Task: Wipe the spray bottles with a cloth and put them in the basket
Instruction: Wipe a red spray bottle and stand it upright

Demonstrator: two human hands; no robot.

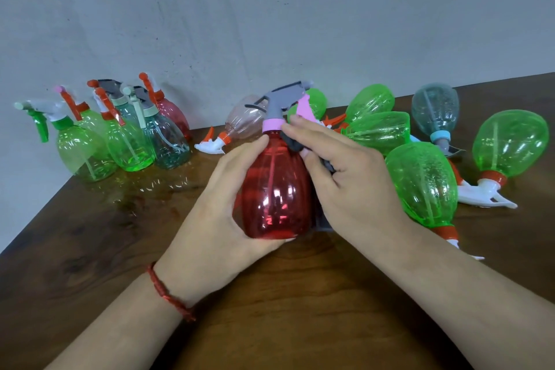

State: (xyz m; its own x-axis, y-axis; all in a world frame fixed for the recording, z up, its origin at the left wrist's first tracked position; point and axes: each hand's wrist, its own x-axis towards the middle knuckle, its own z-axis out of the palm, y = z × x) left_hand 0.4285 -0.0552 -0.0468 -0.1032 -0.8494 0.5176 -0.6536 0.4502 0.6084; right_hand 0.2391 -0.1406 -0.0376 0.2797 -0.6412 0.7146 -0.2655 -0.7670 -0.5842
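A red spray bottle [277,198] sat gripped in the curled fingers of the left hand [222,204], right hand [339,177] fingers clamped a dark cloth [295,144] against its shoulder

1. The left hand [216,204] is curled round the red spray bottle [277,189] from the left. The thumb is laid along its upper side and the fingers are wrapped under its base.
2. The right hand [348,180] is set against the bottle's right shoulder. The forefinger is stretched toward the neck, and a dark cloth [295,144] is pinched beneath the fingers.
3. Both bare forearms are stretched forward from the lower edge of the view, angled toward each other.
4. A red thread band [169,294] is worn on the left wrist.
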